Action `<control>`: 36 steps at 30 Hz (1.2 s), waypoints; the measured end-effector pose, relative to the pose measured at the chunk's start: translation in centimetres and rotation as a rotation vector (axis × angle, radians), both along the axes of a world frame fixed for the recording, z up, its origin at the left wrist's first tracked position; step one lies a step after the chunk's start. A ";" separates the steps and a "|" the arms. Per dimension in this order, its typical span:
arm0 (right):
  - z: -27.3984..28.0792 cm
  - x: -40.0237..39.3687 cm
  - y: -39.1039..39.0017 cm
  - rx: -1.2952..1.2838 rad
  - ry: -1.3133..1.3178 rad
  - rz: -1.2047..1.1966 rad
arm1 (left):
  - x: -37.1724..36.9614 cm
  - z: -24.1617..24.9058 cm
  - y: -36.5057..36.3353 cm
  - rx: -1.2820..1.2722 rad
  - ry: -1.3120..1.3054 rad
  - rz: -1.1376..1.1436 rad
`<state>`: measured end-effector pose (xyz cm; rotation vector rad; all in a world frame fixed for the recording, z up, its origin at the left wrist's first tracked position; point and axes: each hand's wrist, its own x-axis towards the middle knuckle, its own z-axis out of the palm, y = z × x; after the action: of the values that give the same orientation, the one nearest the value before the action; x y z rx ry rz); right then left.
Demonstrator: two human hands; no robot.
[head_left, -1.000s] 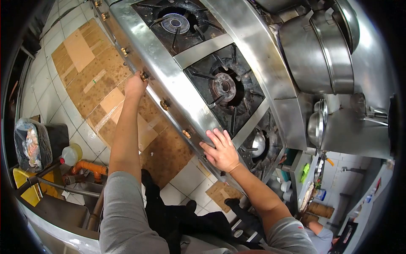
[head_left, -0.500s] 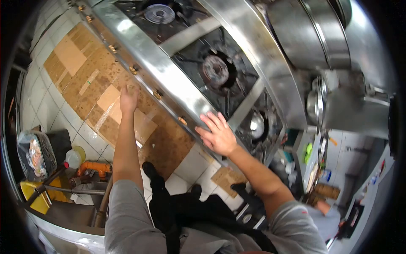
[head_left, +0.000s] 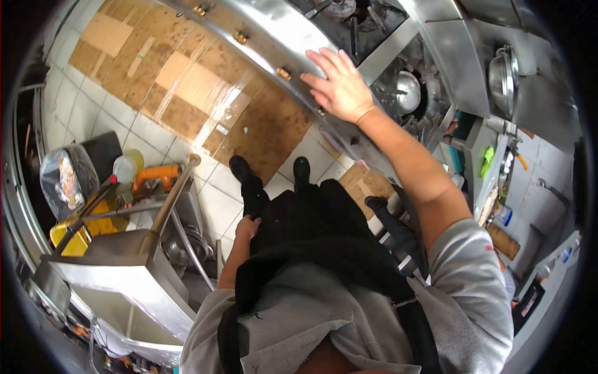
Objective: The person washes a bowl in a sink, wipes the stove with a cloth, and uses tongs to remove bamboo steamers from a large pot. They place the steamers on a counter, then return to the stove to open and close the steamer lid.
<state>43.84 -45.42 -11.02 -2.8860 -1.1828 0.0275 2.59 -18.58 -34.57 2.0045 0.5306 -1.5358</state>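
My right hand [head_left: 341, 87] lies palm down, fingers spread, on the steel front ledge of the stove [head_left: 274, 28]. It holds nothing. Just below its fingers is a brass-coloured knob [head_left: 283, 74] on the stove's front face. Behind the hand, a shiny round metal piece [head_left: 408, 91] sits in the nearest burner. My left hand [head_left: 249, 226] hangs low against the leg of my black trousers [head_left: 265, 215]. Its fingers are partly hidden, and I cannot make out anything in them.
Stained cardboard sheets [head_left: 265, 131] cover the tiled floor along the stove. At left stand a lined bin [head_left: 65, 177], a plastic jug [head_left: 129, 165], an orange pipe [head_left: 156, 177] and a steel sink [head_left: 118, 311]. A person's dark-clothed leg [head_left: 405, 240] is close on my right.
My left hand has dropped from over the cardboard by the stove front to beside my leg. My right hand stays on the ledge. The view has shifted, showing more of the sink.
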 end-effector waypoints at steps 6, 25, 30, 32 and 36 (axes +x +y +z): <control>-0.9 -0.3 -0.5 0.076 -0.057 0.040 | -1.1 1.2 -1.1 -0.035 -0.101 0.105; -18.9 -30.5 -8.0 0.276 0.773 -1.025 | -4.5 5.6 -9.4 0.117 -0.493 -0.255; -34.3 -30.8 -13.9 0.380 0.526 -1.689 | -5.8 5.3 -9.1 0.146 -0.592 -0.163; -35.6 -28.8 -14.7 0.513 0.368 -1.845 | -5.8 4.6 -8.8 0.152 -0.617 -0.171; -39.7 -26.3 -16.6 0.390 0.369 -1.781 | -5.9 4.9 -8.1 0.152 -0.649 -0.151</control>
<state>17.57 -61.98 -50.74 -2.3143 1.3314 0.2200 -3.34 -26.68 -29.71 2.5382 0.2355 -0.8473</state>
